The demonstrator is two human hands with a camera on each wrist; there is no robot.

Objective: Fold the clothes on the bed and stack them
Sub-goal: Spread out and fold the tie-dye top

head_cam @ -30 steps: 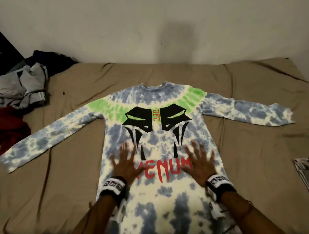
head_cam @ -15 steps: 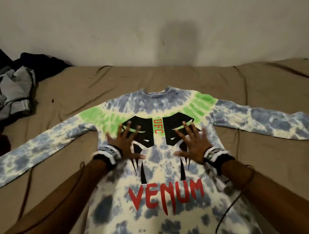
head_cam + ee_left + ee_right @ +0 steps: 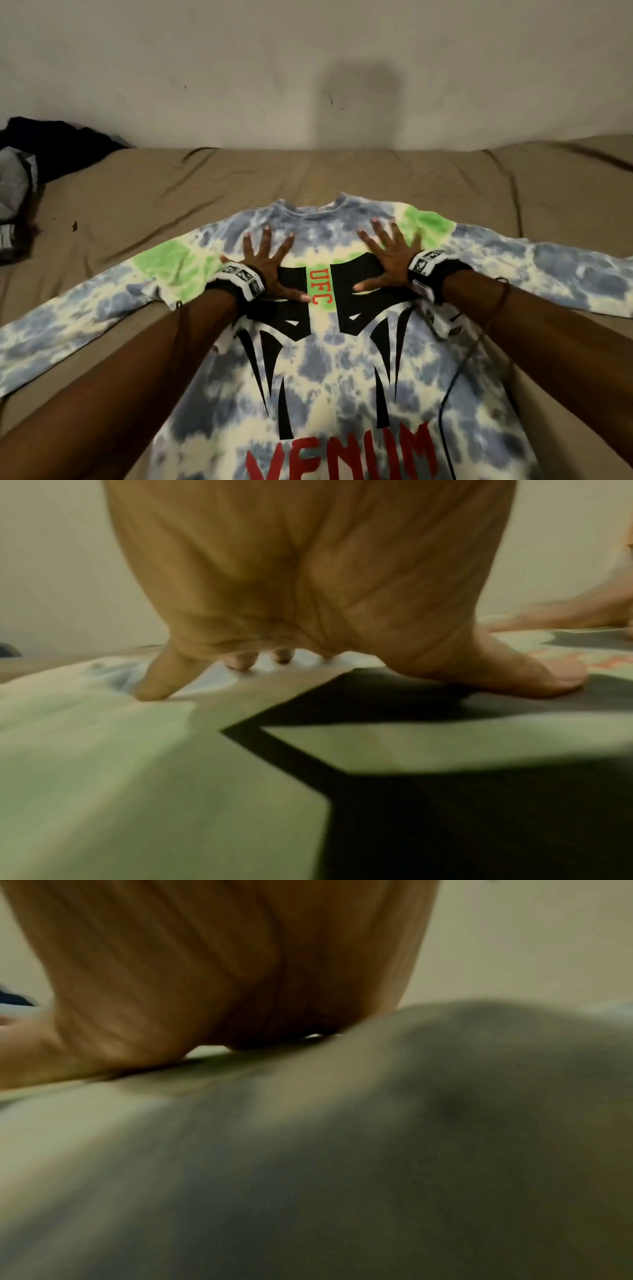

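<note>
Nearest the camera: red "VENUM" lettering across the lower front of the tie-dye long-sleeve shirt [image 3: 329, 370], which lies face up and flat on the tan bed sheet [image 3: 137, 192], collar pointing toward the wall, sleeves spread out L and R. Both forearms reach over the shirt's body w/ a wrist camera strap on each.

Further up, on the chest print: left hand [image 3: 265, 265] lies flat, fingers straight and splayed, palm down on the fabric beside the red "UFC" strip, grasping nothing. Left wrist view agrees: left hand [image 3: 308, 588] w/ thumb and fingertips touching the cloth over the black print. Right hand [image 3: 388, 260] mirrors it on the other side of the strip, also flat, fingers spread, nothing clenched. Right wrist view is blurred; only the right hand [image 3: 222, 966] on the cloth is readable there. Fingertips of both hands stop just short of the collar.

Beyond the shirt: bare wrinkled sheet, then the pale wall [image 3: 308, 68]. Far L edge: a heap of dark and grey clothes [image 3: 30, 161] against the wall, well apart from the shirt
</note>
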